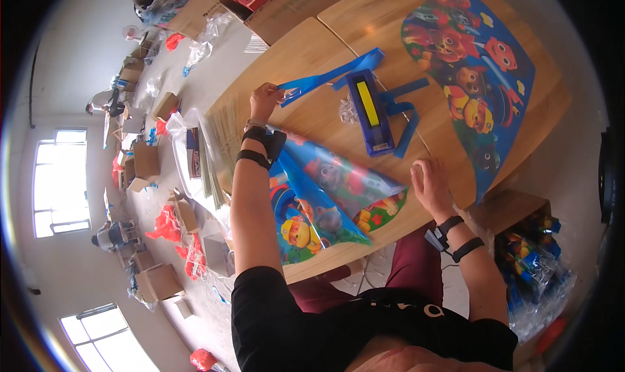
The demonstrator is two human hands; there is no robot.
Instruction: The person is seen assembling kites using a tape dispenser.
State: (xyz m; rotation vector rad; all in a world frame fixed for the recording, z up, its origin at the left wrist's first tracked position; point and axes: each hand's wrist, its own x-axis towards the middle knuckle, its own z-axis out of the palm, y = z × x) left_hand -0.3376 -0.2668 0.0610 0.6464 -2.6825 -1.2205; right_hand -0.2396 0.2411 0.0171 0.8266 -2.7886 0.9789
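My left hand [265,100] pinches one end of a long blue plastic strip [332,74] above the far left part of the table. Loosely bent and holding nothing I can see, my right hand [430,184] hovers at or rests on the near right of the tabletop. Between them lies a dark blue box [371,111] with a yellow bar along its top. Small clear plastic pieces [349,110] lie beside it, and more blue strips [407,121] lie to its right. Nearer me is a folded, shiny printed sheet [325,190] with cartoon puppies.
A large diamond-shaped printed sheet [478,79] covers the right side of the wooden table [293,56]. Thin pale sticks [221,134] are bundled at the left edge. Below right, a carton [511,210] stands near plastic-wrapped packs [537,268]. Cartons [159,284] and red bags litter the floor.
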